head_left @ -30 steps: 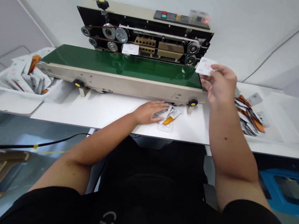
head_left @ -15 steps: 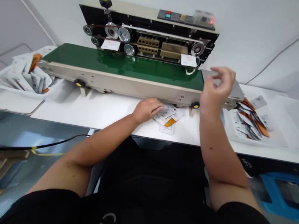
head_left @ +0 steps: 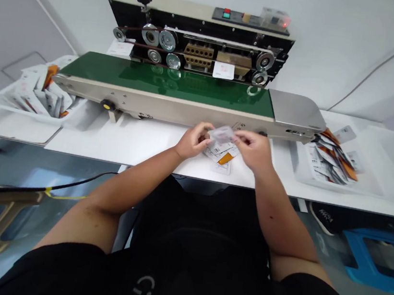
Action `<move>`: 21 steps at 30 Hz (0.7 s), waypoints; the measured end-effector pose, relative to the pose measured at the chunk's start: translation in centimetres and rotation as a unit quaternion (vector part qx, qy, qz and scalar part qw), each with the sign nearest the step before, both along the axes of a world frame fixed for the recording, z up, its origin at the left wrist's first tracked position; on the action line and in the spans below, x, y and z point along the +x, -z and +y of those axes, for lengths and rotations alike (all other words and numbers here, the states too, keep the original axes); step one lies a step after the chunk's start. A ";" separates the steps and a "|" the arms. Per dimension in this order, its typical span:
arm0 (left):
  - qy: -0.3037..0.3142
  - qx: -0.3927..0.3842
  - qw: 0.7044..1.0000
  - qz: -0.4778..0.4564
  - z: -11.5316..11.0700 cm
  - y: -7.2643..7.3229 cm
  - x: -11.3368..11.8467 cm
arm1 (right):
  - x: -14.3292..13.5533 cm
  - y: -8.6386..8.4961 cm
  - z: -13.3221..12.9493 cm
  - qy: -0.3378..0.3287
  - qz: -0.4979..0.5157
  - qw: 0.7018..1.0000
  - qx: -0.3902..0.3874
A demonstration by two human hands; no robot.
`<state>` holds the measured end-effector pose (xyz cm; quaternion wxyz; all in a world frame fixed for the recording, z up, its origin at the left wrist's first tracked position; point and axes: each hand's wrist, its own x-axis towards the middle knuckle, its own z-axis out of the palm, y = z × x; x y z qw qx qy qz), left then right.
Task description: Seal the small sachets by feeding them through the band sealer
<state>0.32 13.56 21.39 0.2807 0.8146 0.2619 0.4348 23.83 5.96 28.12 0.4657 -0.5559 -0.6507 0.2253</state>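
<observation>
Between my two hands, above the white table, is a small clear-and-white packet (head_left: pixel 222 134). My left hand (head_left: pixel 195 140) pinches its left edge, and my right hand (head_left: pixel 251 148) pinches its right edge. Just below lie a few white packets, one with an orange part (head_left: pixel 225 158), near the table's front edge. Behind them stands a sealing machine (head_left: pixel 200 34) with a green conveyor belt (head_left: pixel 176 84). One white packet (head_left: pixel 223 70) is in the machine near the brass blocks, and another packet (head_left: pixel 121 48) is at its left end by the rollers.
A white bin (head_left: pixel 78 115) full of packets stands at the left end of the belt. At the right, another bin (head_left: pixel 301 166) holds white and orange packets. A blue stool (head_left: pixel 364 256) and a tan stool (head_left: pixel 9 219) are on the floor.
My right hand has come down from the belt's right end to the packet. A packet is now held between both hands. The two packets in the machine have moved left.
</observation>
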 end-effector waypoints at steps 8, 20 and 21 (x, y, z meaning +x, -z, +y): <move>0.074 0.064 0.975 0.202 0.4 -0.8 0.7 | 6.4 -7.6 5.0 0.085 0.192 0.976 0.053; 0.140 0.058 0.944 0.292 0.3 -0.9 0.6 | 8.9 -8.3 17.3 0.148 0.183 0.971 -0.047; 0.132 0.060 0.948 0.283 0.3 -0.8 0.5 | 8.6 -8.6 17.4 0.130 0.162 0.977 -0.051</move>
